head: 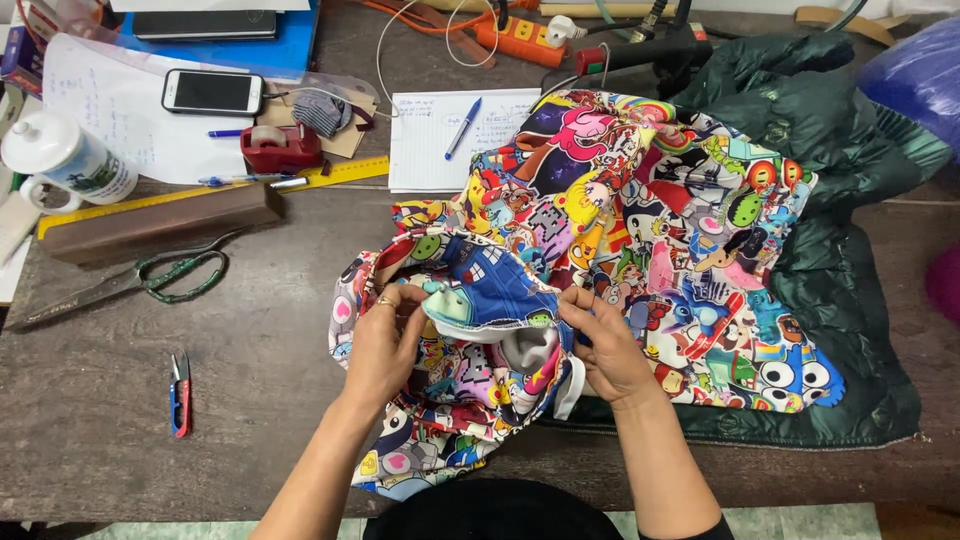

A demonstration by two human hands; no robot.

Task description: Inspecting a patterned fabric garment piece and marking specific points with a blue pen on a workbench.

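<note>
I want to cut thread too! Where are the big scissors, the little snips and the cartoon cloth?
big scissors (150, 278): head view, on the green-wrapped handle loops.
little snips (180, 395): head view, on the red and blue handles.
cartoon cloth (640, 230): head view, on its flat spread part.

Both forearms reached forward, bare; the left hand (383, 345) and right hand (607, 345) were pinched shut, knuckles up, set apart.

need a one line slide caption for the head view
Both hands, left and right, pinch a folded edge of cartoon-print fabric on a wooden worktable beside scissors.
</note>
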